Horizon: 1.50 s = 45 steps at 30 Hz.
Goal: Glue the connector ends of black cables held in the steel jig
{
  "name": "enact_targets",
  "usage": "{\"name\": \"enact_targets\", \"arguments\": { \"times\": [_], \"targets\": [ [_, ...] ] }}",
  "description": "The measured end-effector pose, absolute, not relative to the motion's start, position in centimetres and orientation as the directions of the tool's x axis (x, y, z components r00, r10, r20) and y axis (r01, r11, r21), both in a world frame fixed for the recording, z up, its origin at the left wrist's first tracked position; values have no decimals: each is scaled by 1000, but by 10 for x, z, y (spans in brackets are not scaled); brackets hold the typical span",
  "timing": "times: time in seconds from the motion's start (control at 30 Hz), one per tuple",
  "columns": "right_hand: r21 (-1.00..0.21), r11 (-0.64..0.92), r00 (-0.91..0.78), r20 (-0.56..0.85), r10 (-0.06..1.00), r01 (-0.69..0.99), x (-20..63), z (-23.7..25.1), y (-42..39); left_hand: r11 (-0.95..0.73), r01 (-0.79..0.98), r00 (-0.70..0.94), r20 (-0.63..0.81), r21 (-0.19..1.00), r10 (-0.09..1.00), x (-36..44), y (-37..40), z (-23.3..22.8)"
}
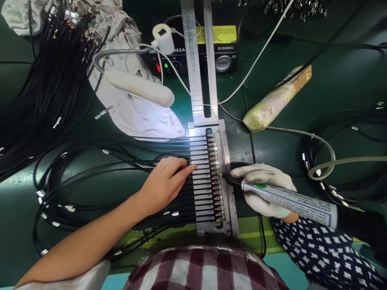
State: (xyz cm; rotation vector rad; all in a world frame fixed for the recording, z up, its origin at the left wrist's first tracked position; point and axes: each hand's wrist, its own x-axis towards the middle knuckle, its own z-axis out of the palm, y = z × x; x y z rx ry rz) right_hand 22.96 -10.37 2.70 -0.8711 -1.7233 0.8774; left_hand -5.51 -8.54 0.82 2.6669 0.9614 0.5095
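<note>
A metal fixture (203,177) holds a row of thin black cables (178,152) side by side, their small connector ends (216,177) lined up in its slot. My left hand (165,183), bare, rests over the cables left of the fixture. Its index finger stretches onto the fixture's slotted edge; the undersides of the other fingers are hidden. My right hand (266,189), in a white glove with dark smudges, is closed around a labelled glue syringe (290,203) with a black nozzle. The nozzle's thin tip is at the connector row, near its middle; contact cannot be made out.
Behind the fixture stands a black dispenser controller (223,50) with a gauge. A white rod-shaped handle (139,86) lies on white cloth (130,114), beside a bright glow. Cable bundles (45,96) lie left, coiled cables (320,177) right. A wrapped block (276,98) lies back right.
</note>
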Motion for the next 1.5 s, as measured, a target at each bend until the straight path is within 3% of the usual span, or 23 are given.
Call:
{"name": "enact_targets", "arguments": {
  "times": [1.07,1.3,1.5],
  "targets": [
    [-882,449,-201,418,886,141,230,22,-106,-749,562,719,242,350,652,-55,-85,8],
    [-959,276,-23,278,960,-67,229,24,-117,-742,566,707,252,358,661,-54,-86,8],
    [-967,254,-112,255,960,-28,227,20,-119,-742,570,707,249,353,661,-54,-86,8]
  ]
}}
